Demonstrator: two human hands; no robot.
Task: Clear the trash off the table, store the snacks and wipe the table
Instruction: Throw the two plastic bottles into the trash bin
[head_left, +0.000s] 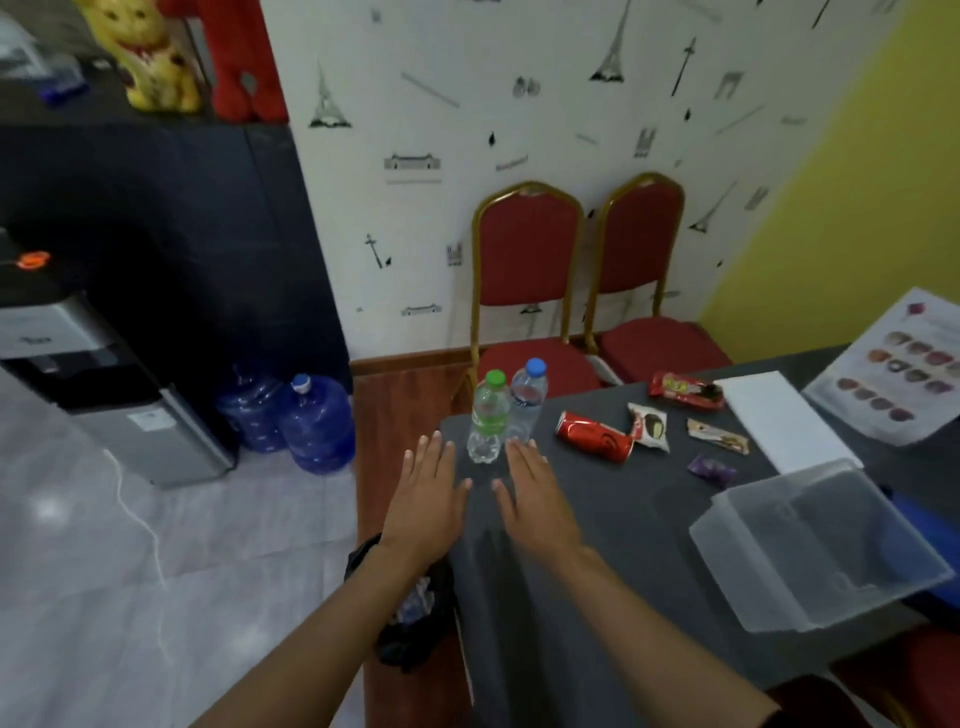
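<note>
Bottles (488, 415) at table (597, 545) edge; left hand (426, 499), right hand (540, 499) flat (empty).

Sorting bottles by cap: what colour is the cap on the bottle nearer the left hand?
Green cap, clear in the head view.

No wording is legible on the can (595, 435), bottles, wrappers or printed sheet (901, 370).

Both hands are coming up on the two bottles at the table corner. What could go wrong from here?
1. The green-capped bottle and blue-capped bottle stand close together near the table edge; a nudge from the left hand or right hand could topple one to the floor.
2. The red can lies on its side and may roll if bumped.
</note>
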